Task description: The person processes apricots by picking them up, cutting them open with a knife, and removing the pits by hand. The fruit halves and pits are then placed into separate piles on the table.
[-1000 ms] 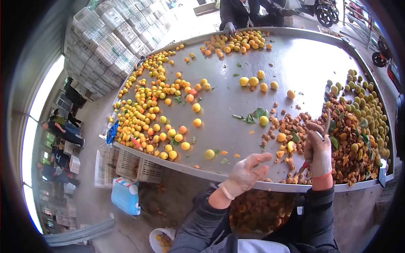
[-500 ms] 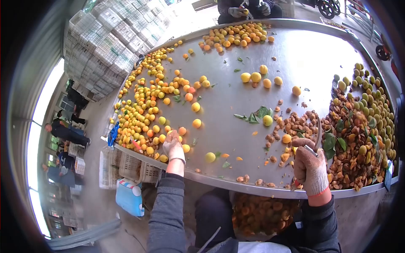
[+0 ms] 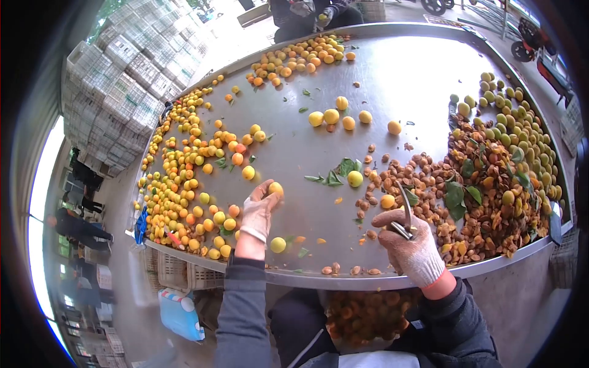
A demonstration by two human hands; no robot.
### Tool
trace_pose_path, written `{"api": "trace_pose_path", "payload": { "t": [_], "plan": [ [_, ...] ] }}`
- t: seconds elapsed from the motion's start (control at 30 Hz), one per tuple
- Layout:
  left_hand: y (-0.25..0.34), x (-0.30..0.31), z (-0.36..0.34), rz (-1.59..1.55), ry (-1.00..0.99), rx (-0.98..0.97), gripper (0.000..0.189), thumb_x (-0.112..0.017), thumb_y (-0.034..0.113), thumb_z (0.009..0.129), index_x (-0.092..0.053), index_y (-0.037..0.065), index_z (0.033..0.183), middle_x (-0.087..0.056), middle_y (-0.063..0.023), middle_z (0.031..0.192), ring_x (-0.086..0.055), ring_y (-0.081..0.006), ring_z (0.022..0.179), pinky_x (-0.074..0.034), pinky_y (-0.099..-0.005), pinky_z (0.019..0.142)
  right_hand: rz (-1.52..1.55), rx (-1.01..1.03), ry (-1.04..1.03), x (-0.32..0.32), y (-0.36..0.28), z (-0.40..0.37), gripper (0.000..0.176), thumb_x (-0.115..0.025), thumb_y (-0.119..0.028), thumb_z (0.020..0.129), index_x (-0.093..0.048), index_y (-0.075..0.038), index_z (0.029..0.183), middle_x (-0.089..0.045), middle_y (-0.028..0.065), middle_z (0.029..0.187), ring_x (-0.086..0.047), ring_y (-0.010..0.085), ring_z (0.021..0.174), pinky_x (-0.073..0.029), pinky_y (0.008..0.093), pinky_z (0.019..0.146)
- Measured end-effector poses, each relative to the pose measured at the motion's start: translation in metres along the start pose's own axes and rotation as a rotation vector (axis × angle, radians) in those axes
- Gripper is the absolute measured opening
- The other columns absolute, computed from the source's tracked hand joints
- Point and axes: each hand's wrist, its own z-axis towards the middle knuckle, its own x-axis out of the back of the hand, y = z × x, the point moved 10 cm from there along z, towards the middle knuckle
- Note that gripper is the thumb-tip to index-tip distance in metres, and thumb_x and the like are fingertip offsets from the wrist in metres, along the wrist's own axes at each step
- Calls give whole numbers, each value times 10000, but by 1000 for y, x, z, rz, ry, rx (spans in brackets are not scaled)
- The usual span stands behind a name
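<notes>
My left hand (image 3: 256, 216), in a pale glove with bare fingertips, pinches a yellow apricot (image 3: 275, 189) above the metal table (image 3: 294, 156). A curved knife (image 3: 405, 205) is gripped in my gloved right hand (image 3: 412, 244), its blade pointing up and away from me. Beyond the right hand lie brown apricot pits (image 3: 418, 175) in a heap. A single yellow apricot (image 3: 387, 201) rests among them, close to the blade. Whole apricots (image 3: 175, 196) cover the table's left side, left of my left hand. One greenish apricot (image 3: 278, 245) sits just below that hand.
Split apricots (image 3: 485, 211) and green fruit (image 3: 534, 144) are heaped at the right. Leaves (image 3: 336, 173) lie mid-table. A container of apricot pieces (image 3: 368, 313) is below the near edge. Crates (image 3: 123, 92) are stacked at left; another person's gloved hand (image 3: 322, 18) shows at the far edge.
My left hand has lifted an apricot from the left pile and moved up and right with it. My right hand with the knife has moved left. The view has shifted.
</notes>
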Motion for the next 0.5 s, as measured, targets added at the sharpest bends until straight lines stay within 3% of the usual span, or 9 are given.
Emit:
{"api": "trace_pose_path", "payload": {
  "t": [0.07, 0.1, 0.27, 0.33, 0.5],
  "plan": [
    [27, -65, -54, -337, -255, -51, 465, -651, 78, 853, -486, -1, 1280, -593, -122, 1107, -631, -238, 934, -540, -339, 846, -199, 214, -3, -7, -7, 6, 182, -609, -59, 816, -664, -41, 989, -642, 41, 823, -586, 105, 705, -480, 249, 649],
    [39, -94, -79, -439, -361, -60, 486, -625, 112, 878, -448, 0, 1316, -586, -129, 1109, -622, -260, 933, -533, -341, 850, -229, 203, -26, -11, -5, 6, 187, -606, -60, 813, -667, -30, 987, -668, 52, 928, -603, 124, 832, -484, 263, 767],
    [30, -155, -130, -598, -506, 29, 469, -618, 190, 906, -470, 15, 1315, -594, -117, 1112, -615, -252, 971, -503, -367, 907, -324, 295, -65, -25, -3, 5, 188, -594, -57, 825, -676, -43, 994, -663, 67, 850, -609, 127, 764, -494, 268, 724],
    [16, -160, -128, -535, -480, 26, 503, -716, 170, 842, -518, 15, 1278, -609, -125, 1131, -621, -240, 1009, -511, -346, 922, -309, 320, -80, -23, -3, 3, 180, -593, -56, 828, -680, -44, 985, -661, 70, 834, -610, 127, 752, -495, 270, 718],
    [22, -170, -132, -675, -557, -36, 479, -698, 174, 861, -520, 16, 1276, -625, -136, 1116, -616, -222, 1014, -499, -348, 924, -249, 143, -197, -34, 8, 3, 148, -597, -41, 809, -692, -33, 923, -668, 70, 826, -607, 118, 732, -492, 273, 698]
  ]
}}
